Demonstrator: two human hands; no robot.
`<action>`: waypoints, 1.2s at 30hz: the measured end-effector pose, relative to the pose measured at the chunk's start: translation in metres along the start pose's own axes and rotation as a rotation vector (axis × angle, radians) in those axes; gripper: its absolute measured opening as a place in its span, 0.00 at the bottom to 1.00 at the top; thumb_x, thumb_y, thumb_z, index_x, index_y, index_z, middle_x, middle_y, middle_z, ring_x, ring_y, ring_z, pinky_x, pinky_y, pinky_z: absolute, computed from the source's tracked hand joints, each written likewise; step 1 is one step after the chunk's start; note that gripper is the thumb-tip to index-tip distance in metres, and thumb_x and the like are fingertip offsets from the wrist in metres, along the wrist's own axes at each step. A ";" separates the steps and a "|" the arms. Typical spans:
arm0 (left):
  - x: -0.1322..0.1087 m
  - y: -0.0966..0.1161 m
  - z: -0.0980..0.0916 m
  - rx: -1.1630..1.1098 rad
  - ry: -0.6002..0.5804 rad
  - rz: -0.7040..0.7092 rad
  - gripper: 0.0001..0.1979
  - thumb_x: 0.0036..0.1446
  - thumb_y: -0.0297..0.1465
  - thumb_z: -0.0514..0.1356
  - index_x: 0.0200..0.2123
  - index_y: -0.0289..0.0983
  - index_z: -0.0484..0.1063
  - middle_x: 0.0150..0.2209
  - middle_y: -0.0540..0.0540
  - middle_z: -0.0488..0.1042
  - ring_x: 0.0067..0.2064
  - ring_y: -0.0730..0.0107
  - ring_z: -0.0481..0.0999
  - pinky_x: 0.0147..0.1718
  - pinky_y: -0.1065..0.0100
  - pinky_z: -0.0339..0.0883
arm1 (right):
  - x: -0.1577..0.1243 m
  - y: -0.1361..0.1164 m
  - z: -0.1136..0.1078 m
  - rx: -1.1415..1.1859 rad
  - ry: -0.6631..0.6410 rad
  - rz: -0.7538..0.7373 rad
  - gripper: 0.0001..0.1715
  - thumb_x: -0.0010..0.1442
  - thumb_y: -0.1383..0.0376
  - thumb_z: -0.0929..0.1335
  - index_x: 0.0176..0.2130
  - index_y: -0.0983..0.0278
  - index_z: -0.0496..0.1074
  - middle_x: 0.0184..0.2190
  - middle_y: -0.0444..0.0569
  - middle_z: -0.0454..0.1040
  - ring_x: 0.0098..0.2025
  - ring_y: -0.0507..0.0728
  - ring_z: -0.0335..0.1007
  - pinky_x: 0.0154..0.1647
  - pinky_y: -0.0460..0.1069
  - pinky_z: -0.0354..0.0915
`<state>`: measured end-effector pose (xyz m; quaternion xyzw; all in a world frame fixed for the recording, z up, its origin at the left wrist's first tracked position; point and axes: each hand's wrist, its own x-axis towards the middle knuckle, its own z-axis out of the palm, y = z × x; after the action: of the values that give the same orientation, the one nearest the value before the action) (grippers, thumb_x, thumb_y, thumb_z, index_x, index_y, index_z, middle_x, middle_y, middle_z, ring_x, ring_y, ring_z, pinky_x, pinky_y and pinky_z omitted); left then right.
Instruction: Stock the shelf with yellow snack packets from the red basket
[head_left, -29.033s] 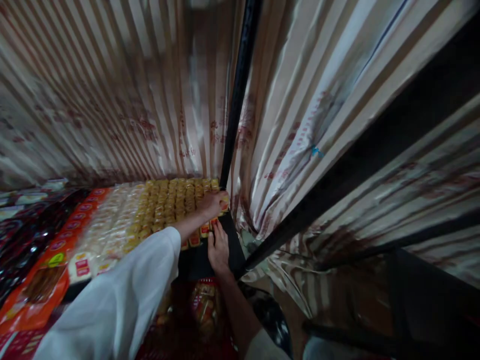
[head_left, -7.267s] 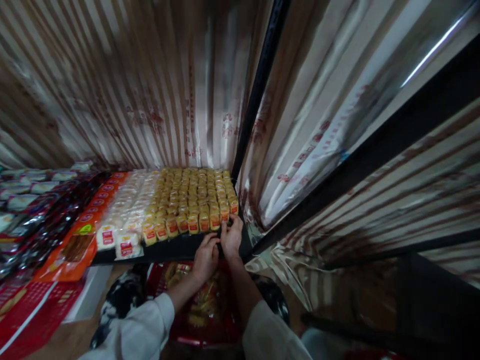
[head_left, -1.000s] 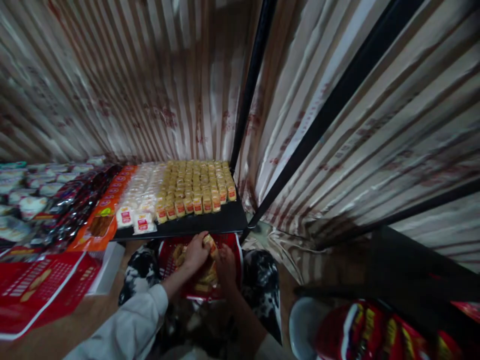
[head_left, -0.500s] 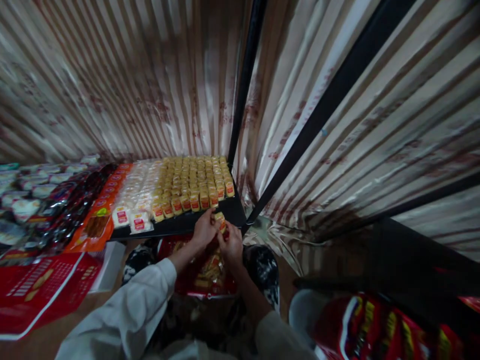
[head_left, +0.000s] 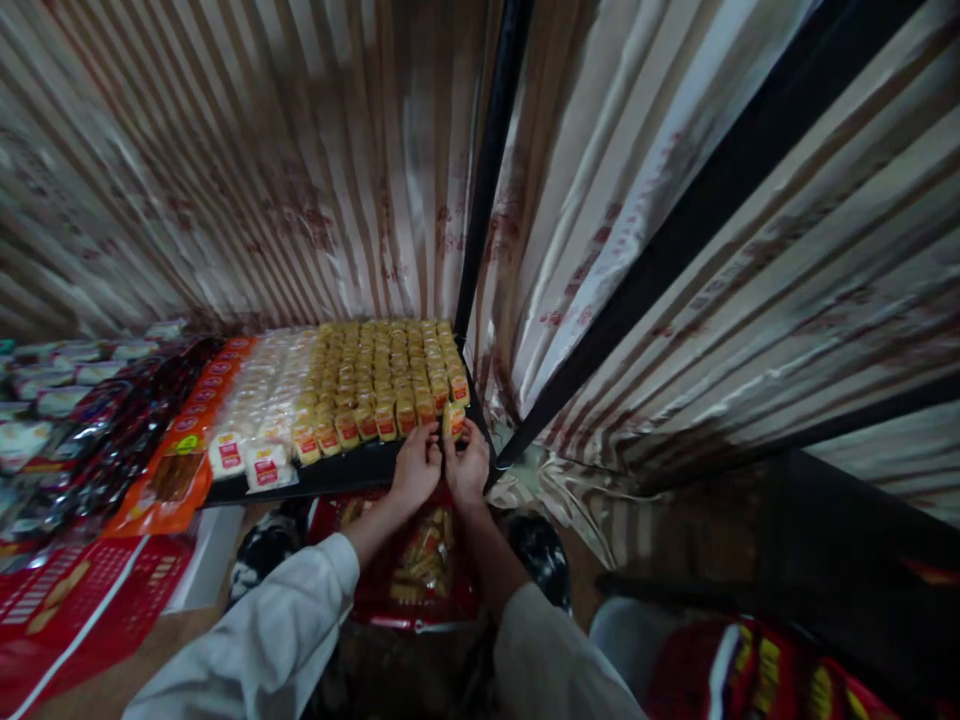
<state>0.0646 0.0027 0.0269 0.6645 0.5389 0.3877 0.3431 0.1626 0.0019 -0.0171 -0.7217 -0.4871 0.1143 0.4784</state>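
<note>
My right hand (head_left: 467, 462) grips a small yellow wrapped snack packet (head_left: 454, 420) with a red label, at the front right corner of the rows. My left hand (head_left: 418, 468) is beside it, fingers bent and a little apart, close to the front of the rows; I see nothing held in it. Many similar yellow snack packets (head_left: 375, 375) stand in tight rows on a black shelf (head_left: 330, 472). Below my forearms, a red bag (head_left: 409, 612) holds more yellow packets (head_left: 424, 555).
White packets (head_left: 270, 465), an orange bag (head_left: 184, 450) and dark shiny packets (head_left: 112, 430) lie left. A red printed bag (head_left: 82, 610) rests at lower left. Black posts (head_left: 491, 170) stand before striped curtains (head_left: 337, 150). Red and yellow packets (head_left: 765, 665) are at lower right.
The snack packet has moved from between both hands up and right to the front of the rows. My left hand has come away from it. The view has shifted slightly.
</note>
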 end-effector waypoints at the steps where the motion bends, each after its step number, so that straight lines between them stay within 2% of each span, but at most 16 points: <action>1: 0.000 -0.002 0.000 0.029 -0.008 0.017 0.20 0.51 0.18 0.50 0.47 0.34 0.67 0.47 0.40 0.72 0.44 0.69 0.74 0.49 0.63 0.69 | 0.004 0.000 0.002 0.009 0.006 0.010 0.25 0.58 0.57 0.61 0.50 0.68 0.65 0.41 0.56 0.72 0.43 0.60 0.66 0.46 0.54 0.61; 5: 0.000 -0.011 0.000 0.117 -0.025 0.083 0.20 0.50 0.17 0.49 0.43 0.37 0.70 0.47 0.43 0.72 0.47 0.68 0.73 0.51 0.62 0.67 | 0.015 -0.001 0.011 0.012 0.041 0.037 0.21 0.57 0.57 0.62 0.47 0.66 0.65 0.39 0.54 0.72 0.43 0.60 0.66 0.45 0.54 0.60; 12: 0.002 -0.024 0.002 0.141 -0.049 0.125 0.19 0.49 0.17 0.49 0.42 0.35 0.71 0.47 0.41 0.72 0.48 0.67 0.72 0.52 0.63 0.67 | 0.023 0.004 0.021 -0.023 -0.002 0.021 0.19 0.55 0.54 0.64 0.41 0.64 0.65 0.37 0.53 0.71 0.43 0.62 0.64 0.44 0.55 0.62; 18: 0.000 -0.031 0.005 0.166 -0.087 0.175 0.20 0.49 0.17 0.48 0.42 0.34 0.71 0.47 0.41 0.72 0.50 0.67 0.71 0.53 0.64 0.66 | 0.026 0.011 0.023 0.164 -0.065 0.004 0.17 0.57 0.55 0.63 0.40 0.66 0.66 0.39 0.55 0.69 0.41 0.59 0.65 0.38 0.52 0.68; 21: 0.000 -0.034 0.006 0.209 -0.107 0.209 0.20 0.50 0.17 0.48 0.42 0.35 0.72 0.48 0.42 0.72 0.50 0.68 0.72 0.53 0.64 0.67 | 0.027 0.013 0.024 0.222 -0.067 0.000 0.15 0.58 0.58 0.62 0.40 0.65 0.67 0.40 0.55 0.68 0.41 0.57 0.67 0.39 0.52 0.70; 24: 0.001 -0.035 0.007 0.308 -0.108 0.316 0.21 0.49 0.17 0.48 0.42 0.36 0.73 0.48 0.42 0.72 0.51 0.66 0.70 0.53 0.63 0.67 | 0.028 0.014 0.024 0.229 -0.063 -0.001 0.14 0.58 0.59 0.62 0.40 0.65 0.69 0.40 0.54 0.69 0.39 0.57 0.68 0.40 0.53 0.70; 29: 0.004 -0.043 0.005 0.588 -0.106 0.540 0.18 0.53 0.20 0.49 0.43 0.34 0.73 0.51 0.40 0.72 0.56 0.58 0.66 0.54 0.54 0.65 | 0.030 0.018 0.023 0.214 -0.007 -0.024 0.16 0.59 0.61 0.59 0.38 0.65 0.72 0.38 0.55 0.72 0.40 0.57 0.69 0.44 0.55 0.68; 32: 0.009 -0.049 0.006 0.701 -0.153 0.655 0.19 0.56 0.23 0.49 0.49 0.33 0.70 0.56 0.38 0.68 0.62 0.57 0.59 0.58 0.51 0.58 | 0.031 0.019 0.021 0.232 0.003 -0.028 0.17 0.59 0.61 0.59 0.37 0.64 0.73 0.39 0.55 0.73 0.42 0.57 0.69 0.45 0.54 0.68; 36: 0.016 -0.054 0.010 0.785 -0.191 0.738 0.23 0.60 0.28 0.48 0.57 0.29 0.62 0.60 0.37 0.62 0.66 0.59 0.51 0.63 0.53 0.48 | 0.030 0.018 0.020 0.269 -0.031 -0.005 0.16 0.58 0.61 0.60 0.37 0.64 0.73 0.40 0.54 0.73 0.42 0.56 0.70 0.47 0.54 0.67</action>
<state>0.0515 0.0281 -0.0227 0.9199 0.3404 0.1901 -0.0421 0.1756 0.0371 -0.0325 -0.6482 -0.4763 0.1885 0.5634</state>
